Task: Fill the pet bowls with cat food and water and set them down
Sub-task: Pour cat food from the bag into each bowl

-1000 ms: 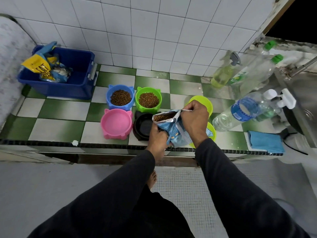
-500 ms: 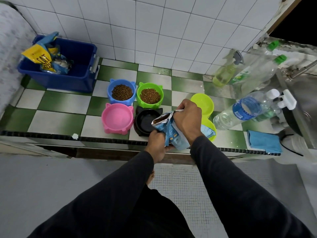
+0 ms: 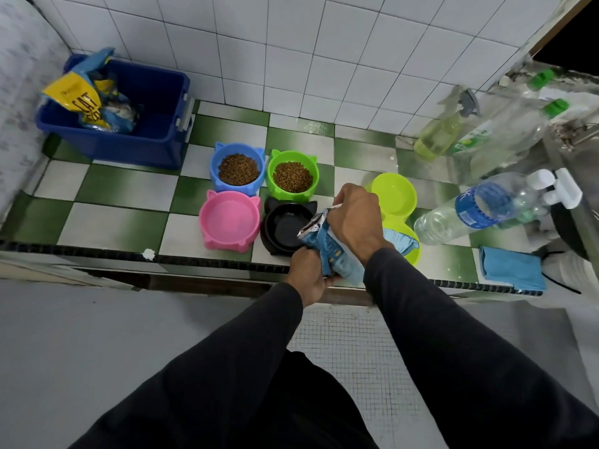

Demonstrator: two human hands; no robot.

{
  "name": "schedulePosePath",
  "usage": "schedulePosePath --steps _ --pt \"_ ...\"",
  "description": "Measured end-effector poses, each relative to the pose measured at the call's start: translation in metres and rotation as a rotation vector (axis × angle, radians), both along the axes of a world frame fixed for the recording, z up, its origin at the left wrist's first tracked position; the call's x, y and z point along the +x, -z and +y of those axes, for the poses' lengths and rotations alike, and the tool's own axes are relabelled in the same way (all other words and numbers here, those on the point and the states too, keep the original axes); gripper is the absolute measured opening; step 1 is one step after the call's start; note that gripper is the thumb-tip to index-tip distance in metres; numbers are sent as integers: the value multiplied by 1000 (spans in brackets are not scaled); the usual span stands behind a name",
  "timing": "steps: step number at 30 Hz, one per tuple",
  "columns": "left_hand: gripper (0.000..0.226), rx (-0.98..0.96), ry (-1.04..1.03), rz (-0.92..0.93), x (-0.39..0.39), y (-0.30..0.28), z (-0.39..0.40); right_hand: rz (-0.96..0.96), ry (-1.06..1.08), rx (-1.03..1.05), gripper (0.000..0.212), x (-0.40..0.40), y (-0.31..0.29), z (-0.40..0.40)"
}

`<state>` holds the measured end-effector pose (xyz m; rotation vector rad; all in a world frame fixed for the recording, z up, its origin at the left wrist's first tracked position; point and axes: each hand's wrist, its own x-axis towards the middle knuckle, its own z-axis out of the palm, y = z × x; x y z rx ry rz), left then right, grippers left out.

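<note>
**Pouch tipped over the black bowl**

Hands meet at the counter's front edge, both gripping one blue cat food pouch point(image 3: 330, 251). The right hand point(image 3: 355, 222) is curled over the upper part of the pouch, just behind its torn silver mouth, knuckles up. The left hand point(image 3: 306, 275) clasps the pouch's lower end from beneath, fingers wrapped round it. The pouch lies tilted, its mouth pointing toward 9 o'clock and hanging over the right rim of the black bowl point(image 3: 285, 228), whose inside shows no kibble.

Four cat-eared bowls sit as a square on the green-and-white tiled counter point(image 3: 123, 192). From the black bowl, the pink bowl point(image 3: 229, 220) is just beside it at 9 o'clock and looks bare inside; the green bowl point(image 3: 292, 176) at 12 o'clock holds brown kibble, and the blue bowl point(image 3: 238, 168) at 10 o'clock holds kibble too. At 3 o'clock of the hands a lime double bowl point(image 3: 393, 194) is partly hidden behind the pouch and right wrist.

Further toward 3 o'clock lies a clear water bottle point(image 3: 470, 212) with a blue label, on its side. A folded blue cloth point(image 3: 512, 267) rests at the counter's edge near 4 o'clock. A spray bottle point(image 3: 440, 134) stands at 2 o'clock. A dark blue bin point(image 3: 152, 124) at 10 o'clock holds crumpled food bags point(image 3: 89, 98).
</note>
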<state>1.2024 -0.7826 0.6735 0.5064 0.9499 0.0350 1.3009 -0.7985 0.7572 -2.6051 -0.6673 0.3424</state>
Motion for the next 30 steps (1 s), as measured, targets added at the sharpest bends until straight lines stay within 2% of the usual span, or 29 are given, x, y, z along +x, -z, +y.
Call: schedulePosePath --steps 11,16,30 --pt "32 -10 -16 0 3 0 0 -33 -107 -109 21 3 -2 9" --pt "26 -9 11 13 2 5 1 -23 -120 -145 21 4 -3 15" --pt "29 -65 1 -5 1 6 7 -24 -191 -219 26 9 1 30"
